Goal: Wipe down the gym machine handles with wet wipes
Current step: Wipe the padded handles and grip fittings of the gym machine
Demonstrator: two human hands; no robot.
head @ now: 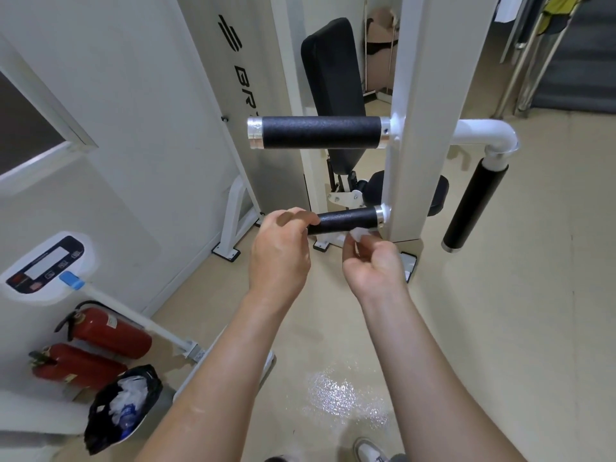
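Two black foam handles stick out leftward from a white machine post (405, 181): an upper handle (320, 132) and a lower handle (346, 220). A third black handle (475, 208) hangs down at the right from a white elbow pipe. My left hand (283, 248) grips the free left end of the lower handle, fingers curled over it. My right hand (373, 261) is just below that handle and pinches a small crumpled white wet wipe (360, 233) against the handle's underside near the post.
A black padded seat back (333, 91) stands behind the post. Two red fire extinguishers (110, 335) lie at the lower left beside a black bag of rubbish (123, 405). A white panel wall (133, 111) is on the left. Beige floor (500, 328) shows a wet shine near my shoe.
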